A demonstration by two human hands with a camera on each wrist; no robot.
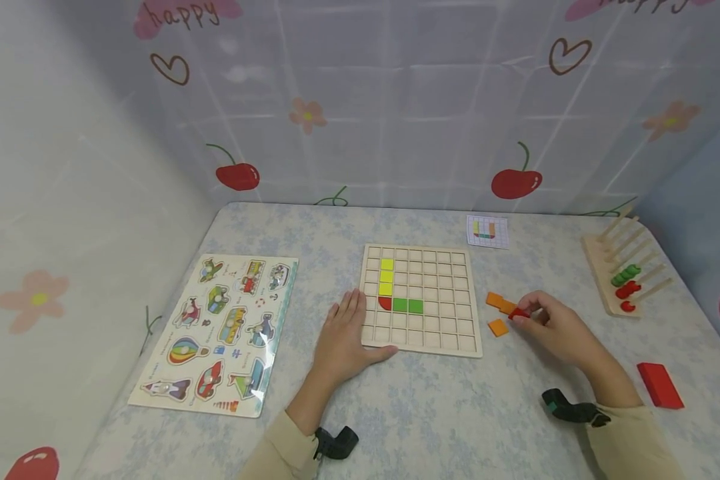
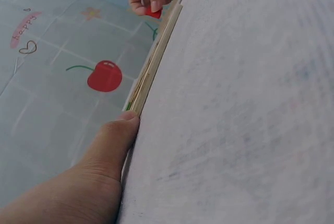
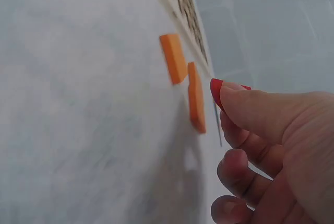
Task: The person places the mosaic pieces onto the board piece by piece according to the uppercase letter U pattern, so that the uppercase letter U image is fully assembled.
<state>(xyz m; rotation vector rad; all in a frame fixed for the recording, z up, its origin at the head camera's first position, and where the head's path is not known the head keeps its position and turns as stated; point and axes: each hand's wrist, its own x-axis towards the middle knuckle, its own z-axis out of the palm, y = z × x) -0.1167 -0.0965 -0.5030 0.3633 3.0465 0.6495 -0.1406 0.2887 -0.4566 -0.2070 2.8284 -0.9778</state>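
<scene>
While your right hand [image 1: 555, 330] pinches a small red piece [image 1: 519, 313] between thumb and finger, only part of it shows past the thumb, so uneven pressure could make it turn or slip. Just left of that pinch lie orange tiles [image 1: 498, 327], at least three, near enough that a low sweep of your fingers might scatter them; whether the red piece touches one, you cannot tell. Further left sits the wooden grid board [image 1: 447, 327], bare cells nearest the pinch, then two green tiles [image 1: 416, 306], a red corner piece [image 1: 385, 304] and a column of yellow tiles [image 1: 387, 275] running away from you. Ahead of the pinch is a small printed card [image 1: 488, 231]; off to its right stand a peg stand [image 1: 597, 273] and, closer to you, a red block [image 1: 661, 385], which a careless forearm might catch. Across the board from the pinch, your left hand [image 1: 345, 337] lies spread, fingers at the side edge, thumb touching the near one; a sideways push from it could slide the board and jolt its tiles. Farthest left lies a picture puzzle [image 1: 198, 405].
</scene>
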